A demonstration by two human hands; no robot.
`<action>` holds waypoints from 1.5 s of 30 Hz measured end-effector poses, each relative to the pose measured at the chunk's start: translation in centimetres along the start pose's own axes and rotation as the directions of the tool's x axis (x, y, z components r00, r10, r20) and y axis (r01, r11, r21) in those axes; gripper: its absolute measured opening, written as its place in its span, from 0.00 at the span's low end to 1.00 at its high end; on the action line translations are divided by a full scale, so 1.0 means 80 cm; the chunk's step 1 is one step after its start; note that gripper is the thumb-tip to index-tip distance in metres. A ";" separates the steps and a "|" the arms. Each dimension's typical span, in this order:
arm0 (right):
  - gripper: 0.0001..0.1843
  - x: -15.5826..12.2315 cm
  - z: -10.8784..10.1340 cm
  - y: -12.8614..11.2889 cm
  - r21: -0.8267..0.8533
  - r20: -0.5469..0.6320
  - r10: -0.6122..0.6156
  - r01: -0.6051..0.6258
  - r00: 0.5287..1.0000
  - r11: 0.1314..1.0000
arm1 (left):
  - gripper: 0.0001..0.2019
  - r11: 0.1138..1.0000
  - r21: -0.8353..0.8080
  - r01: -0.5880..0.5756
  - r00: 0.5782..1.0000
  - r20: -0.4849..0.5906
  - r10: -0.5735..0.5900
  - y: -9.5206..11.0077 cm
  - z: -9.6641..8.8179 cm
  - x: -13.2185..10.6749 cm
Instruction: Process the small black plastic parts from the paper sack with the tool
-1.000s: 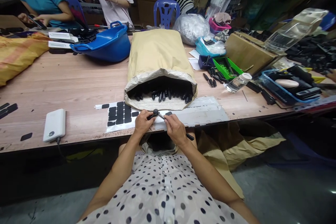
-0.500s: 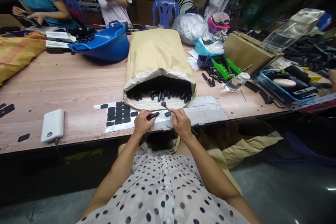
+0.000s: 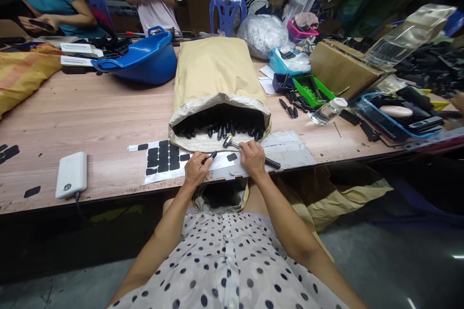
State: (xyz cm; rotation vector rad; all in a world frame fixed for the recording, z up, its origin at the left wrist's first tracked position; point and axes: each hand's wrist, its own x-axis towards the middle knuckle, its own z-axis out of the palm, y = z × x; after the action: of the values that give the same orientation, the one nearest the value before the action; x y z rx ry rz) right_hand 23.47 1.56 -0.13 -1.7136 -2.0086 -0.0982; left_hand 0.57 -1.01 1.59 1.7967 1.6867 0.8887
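Note:
My left hand (image 3: 196,169) is closed around a slim black part (image 3: 212,156), its tip sticking out past the fingers. In my right hand (image 3: 253,158) is a small hammer (image 3: 272,163), gripped at its shaft, with the metal head to the left and the dark handle to the right. Just beyond both hands, the kraft sack (image 3: 213,65) lies on its side with its mouth facing me. Several black pieces (image 3: 225,130) show inside the mouth. Beside my left hand, a white sheet (image 3: 179,174) carries rows of black rounded stickers (image 3: 164,157).
A white power bank (image 3: 71,174) with a cable lies at the left. Farther back stand a blue basin (image 3: 145,60) and a green tray (image 3: 308,88). A bottle (image 3: 328,112) and a cardboard box (image 3: 339,70) are at the right. An open sack (image 3: 226,195) sits below the table edge.
My right hand has shifted slightly right and turned, so the hammer now lies crosswise with its handle showing. The black part in my left hand points more upward.

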 end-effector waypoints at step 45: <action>0.12 -0.001 0.004 -0.009 -0.007 -0.030 0.003 -0.003 1.000 1.000 | 0.14 0.998 -0.033 0.051 0.960 -0.275 -0.058 0.044 0.016 0.104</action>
State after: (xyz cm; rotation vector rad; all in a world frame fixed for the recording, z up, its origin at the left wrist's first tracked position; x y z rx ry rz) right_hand 22.71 1.47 -0.23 -1.7094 -1.9860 -0.1295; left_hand 3.92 7.05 4.32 1.6613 1.8742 1.1756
